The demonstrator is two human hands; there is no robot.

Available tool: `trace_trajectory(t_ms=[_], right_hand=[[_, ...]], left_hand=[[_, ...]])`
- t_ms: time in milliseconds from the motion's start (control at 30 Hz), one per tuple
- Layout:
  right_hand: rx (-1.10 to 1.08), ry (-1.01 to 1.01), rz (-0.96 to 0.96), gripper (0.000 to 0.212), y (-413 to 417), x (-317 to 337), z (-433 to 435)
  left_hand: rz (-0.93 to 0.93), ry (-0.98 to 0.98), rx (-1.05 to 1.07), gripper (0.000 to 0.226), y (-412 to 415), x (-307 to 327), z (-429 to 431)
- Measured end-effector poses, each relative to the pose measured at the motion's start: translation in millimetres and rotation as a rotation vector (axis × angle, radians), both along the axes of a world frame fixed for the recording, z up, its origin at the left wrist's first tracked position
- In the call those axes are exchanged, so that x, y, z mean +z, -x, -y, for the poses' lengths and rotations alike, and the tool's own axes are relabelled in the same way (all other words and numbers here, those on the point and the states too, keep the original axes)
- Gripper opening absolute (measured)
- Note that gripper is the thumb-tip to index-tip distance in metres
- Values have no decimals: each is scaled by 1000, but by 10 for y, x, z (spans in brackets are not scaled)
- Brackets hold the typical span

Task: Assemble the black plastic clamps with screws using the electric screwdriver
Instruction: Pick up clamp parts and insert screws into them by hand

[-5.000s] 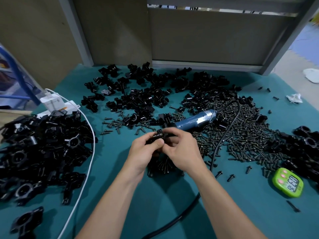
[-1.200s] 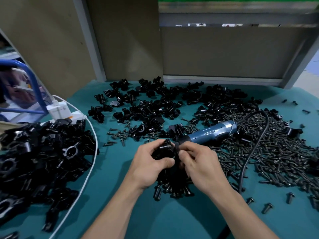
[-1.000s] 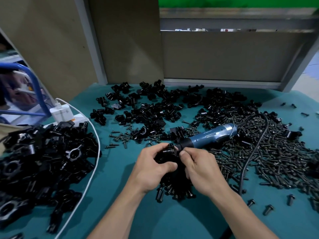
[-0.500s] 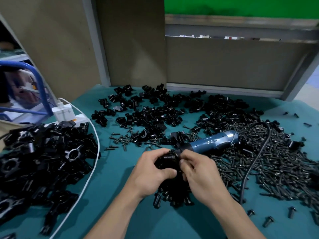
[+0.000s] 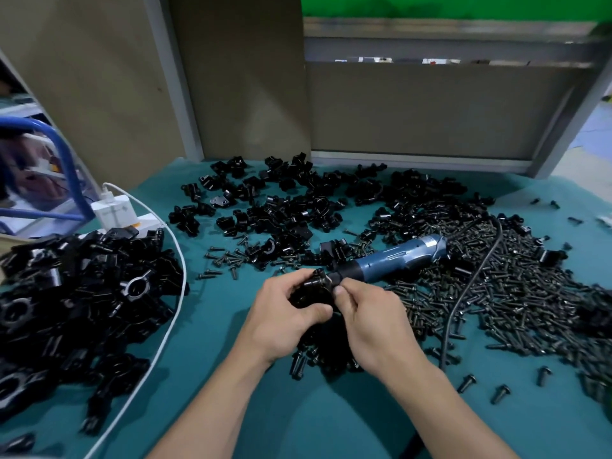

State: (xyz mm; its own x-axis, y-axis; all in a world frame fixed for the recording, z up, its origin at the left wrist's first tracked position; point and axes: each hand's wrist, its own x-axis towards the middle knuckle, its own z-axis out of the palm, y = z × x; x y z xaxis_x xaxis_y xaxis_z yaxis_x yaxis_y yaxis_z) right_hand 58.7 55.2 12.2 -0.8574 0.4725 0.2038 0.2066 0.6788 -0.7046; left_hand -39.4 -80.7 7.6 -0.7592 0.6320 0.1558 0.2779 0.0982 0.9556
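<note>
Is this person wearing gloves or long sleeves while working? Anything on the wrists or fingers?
No gloves: the left hand and right hand are both bare. No ring, watch or band shows on the fingers or wrists. The left forearm and right forearm are bare too, right down to the bottom edge of the picture, so no sleeve is in view.

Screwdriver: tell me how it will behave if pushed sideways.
The screwdriver has a round barrel, so it would probably roll. Its cord looks thick and may drag it back. The screws beside it would likely scatter.
</note>
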Motion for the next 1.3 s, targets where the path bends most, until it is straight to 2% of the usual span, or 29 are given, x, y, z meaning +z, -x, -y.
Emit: trace_trajectory(t_ms=[133,300,433,467,767,933,1067,1200,1300], right_hand=[[38,88,-73,21,-37,19,-44],[-3,36,-53,35,-16,-24,-53],[47,126,-103,12,-44,-3,-56],[54,129,-111,12,-48,-5,-36],[36,267,-123,32,-6,32,-32],[62,221,-97,42,-41,58,-100],[56,162,-185,17,-110,60,-130],[58,126,-194,23,-86,41,-131],[53,92,-107,28,-68,18,-129]], left_hand=[[3,-9,-11,31,-6,6,-7],[-14,1,-31,32,-32,25,8],[11,-21,3,28,-35,29,2],[11,-25,6,28,-37,27,5],[-36,1,50,39,-85,-24,33],[-27,-5,49,38,-98,-13,-3],[6,-29,41,34,-58,-5,-13],[6,7,41,39,-58,-19,-2],[-45,45,51,44,-86,-26,11]])
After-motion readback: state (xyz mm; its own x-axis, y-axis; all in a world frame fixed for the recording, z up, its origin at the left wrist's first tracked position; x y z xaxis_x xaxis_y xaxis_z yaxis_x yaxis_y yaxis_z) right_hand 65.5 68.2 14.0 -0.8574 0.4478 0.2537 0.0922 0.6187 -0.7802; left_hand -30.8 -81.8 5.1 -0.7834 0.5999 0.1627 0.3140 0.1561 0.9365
